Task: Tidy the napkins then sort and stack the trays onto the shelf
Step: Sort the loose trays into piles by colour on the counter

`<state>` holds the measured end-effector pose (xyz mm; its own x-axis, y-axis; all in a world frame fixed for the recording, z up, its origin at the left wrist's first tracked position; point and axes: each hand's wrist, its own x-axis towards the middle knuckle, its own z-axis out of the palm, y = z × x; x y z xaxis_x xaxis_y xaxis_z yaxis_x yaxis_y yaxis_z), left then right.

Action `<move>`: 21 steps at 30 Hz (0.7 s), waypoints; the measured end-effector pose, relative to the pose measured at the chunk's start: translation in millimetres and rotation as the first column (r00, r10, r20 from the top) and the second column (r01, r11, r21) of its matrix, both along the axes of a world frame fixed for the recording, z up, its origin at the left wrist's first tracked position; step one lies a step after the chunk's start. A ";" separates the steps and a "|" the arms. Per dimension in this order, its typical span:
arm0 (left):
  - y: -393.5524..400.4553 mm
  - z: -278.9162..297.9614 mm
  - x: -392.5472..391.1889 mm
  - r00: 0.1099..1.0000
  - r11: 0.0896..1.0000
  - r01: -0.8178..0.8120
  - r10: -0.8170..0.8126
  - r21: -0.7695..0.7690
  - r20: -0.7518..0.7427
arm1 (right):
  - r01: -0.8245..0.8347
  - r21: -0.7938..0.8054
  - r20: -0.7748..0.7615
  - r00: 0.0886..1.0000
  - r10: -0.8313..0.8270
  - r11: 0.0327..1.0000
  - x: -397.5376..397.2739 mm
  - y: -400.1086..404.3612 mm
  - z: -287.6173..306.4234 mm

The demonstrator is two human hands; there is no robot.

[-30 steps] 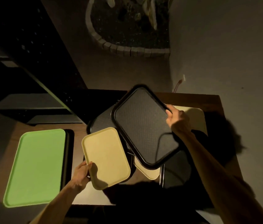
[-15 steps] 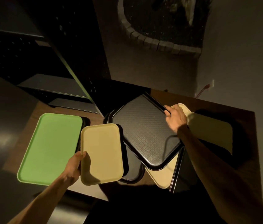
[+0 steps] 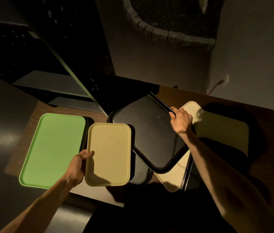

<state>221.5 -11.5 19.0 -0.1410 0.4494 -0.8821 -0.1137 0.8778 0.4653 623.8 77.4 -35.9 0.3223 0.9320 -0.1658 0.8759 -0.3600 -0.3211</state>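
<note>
Two hands are each gripping one tray. Left hand (image 3: 76, 167): fingers (image 3: 87, 154) are closing over the left rim of the small cream tray (image 3: 109, 153), at lower centre of the frame; this tray is now sitting squarer and closer to the green tray (image 3: 52, 148) than half a second ago, its edge just beside it. Right hand (image 3: 180, 121): fingers are clamping the upper right rim of the black tray (image 3: 151, 133), centre frame, which is now lying flatter than a second ago, when it was tilted up. Beneath it, more black and cream trays (image 3: 220, 130) are lying askew on the bench (image 3: 260, 165). Judgement: sorting by colour is under way; the shelf (image 3: 52, 84), upper left, is receiving nothing yet. Napkins: none visible.
</note>
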 end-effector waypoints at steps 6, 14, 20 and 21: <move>1.4 6.8 4.6 1.000 1.000 0.021 -0.021 0.009 0.012 | 0.079 -0.068 0.032 0.996 -0.077 0.994 -0.3 -6.4 5.9; -0.2 8.9 6.5 0.999 0.998 0.048 -0.048 0.027 -0.010 | 0.120 -0.242 -0.049 0.990 -0.136 0.963 0.7 -27.4 12.4; -7.9 -0.8 7.0 0.999 0.999 0.049 -0.049 0.013 -0.008 | 0.115 -0.429 -0.140 0.971 -0.192 0.896 -4.5 -45.1 20.9; -9.2 -1.0 8.8 0.999 0.999 0.049 -0.049 0.012 -0.009 | 0.119 -0.448 -0.160 0.964 -0.210 0.886 -4.9 -47.8 22.9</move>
<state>230.3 -20.6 18.0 -0.1260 0.4670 -0.8752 -0.0665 0.8763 0.4772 618.9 29.7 -13.1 0.3826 0.6898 -0.6146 0.7262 -0.6358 -0.2615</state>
